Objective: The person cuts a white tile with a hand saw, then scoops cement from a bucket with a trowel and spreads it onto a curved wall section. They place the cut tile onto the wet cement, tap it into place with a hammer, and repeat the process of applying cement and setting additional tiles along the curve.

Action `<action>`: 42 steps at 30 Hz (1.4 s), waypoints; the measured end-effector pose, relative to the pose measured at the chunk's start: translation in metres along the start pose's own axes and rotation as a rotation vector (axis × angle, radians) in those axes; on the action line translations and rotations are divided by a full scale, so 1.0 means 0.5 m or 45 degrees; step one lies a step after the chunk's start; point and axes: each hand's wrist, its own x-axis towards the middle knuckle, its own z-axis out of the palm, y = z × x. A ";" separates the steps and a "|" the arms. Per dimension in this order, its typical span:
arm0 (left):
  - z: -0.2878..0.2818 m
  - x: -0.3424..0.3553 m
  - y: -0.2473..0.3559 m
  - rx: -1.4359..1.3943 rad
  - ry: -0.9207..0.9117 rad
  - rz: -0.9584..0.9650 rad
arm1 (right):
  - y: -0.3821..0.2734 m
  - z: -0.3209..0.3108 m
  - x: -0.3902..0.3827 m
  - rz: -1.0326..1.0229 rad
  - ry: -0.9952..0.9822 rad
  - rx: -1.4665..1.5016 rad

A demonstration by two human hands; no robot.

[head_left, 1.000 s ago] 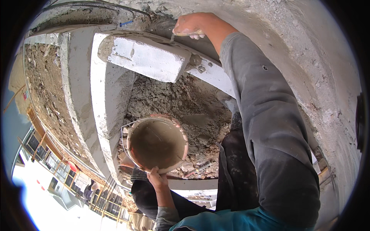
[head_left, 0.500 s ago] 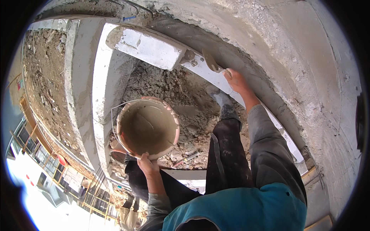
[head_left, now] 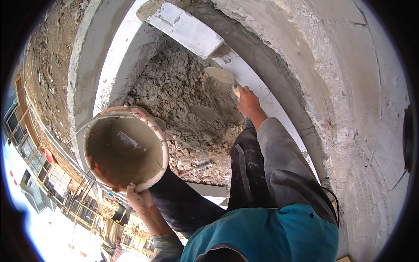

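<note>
A bucket (head_left: pixel 160 148) coated with wet grey mortar (head_left: pixel 124 150) is at the left, its wire handle hanging to one side. My left hand (head_left: pixel 139 200) is closed on the bucket's near rim, tilting it slightly. My right hand (head_left: pixel 248 103) grips the handle of a trowel (head_left: pixel 219 74), whose mortar-smeared blade points left over the rough ground. Just beyond the blade, a white block (head_left: pixel 187 29) lies on a row of white blocks (head_left: pixel 262 89), with a patch of mortar beside its end.
A rough plastered wall (head_left: pixel 345 100) rises at the right. Another white and grey block wall (head_left: pixel 111 65) runs along the left. Lumpy soil (head_left: pixel 170 83) and rubble lie between them, around my legs (head_left: pixel 248 174). A person (head_left: pixel 114 236) stands at the lower left, near wooden framing.
My left hand has moved left with the bucket, which now shows more of its inside wall. The trowel has come off the block row toward me, its blade turned flatter.
</note>
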 end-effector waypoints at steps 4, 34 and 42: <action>-0.033 -0.017 0.045 -0.066 0.039 0.065 | -0.018 -0.032 0.003 0.219 0.282 0.160; -0.444 -0.415 -0.148 -0.789 0.852 -0.109 | 0.332 -0.812 -0.445 -0.265 0.138 -0.429; -0.483 -0.459 -0.289 -0.952 0.723 -0.257 | 0.304 -0.830 -0.477 -0.383 0.139 -0.576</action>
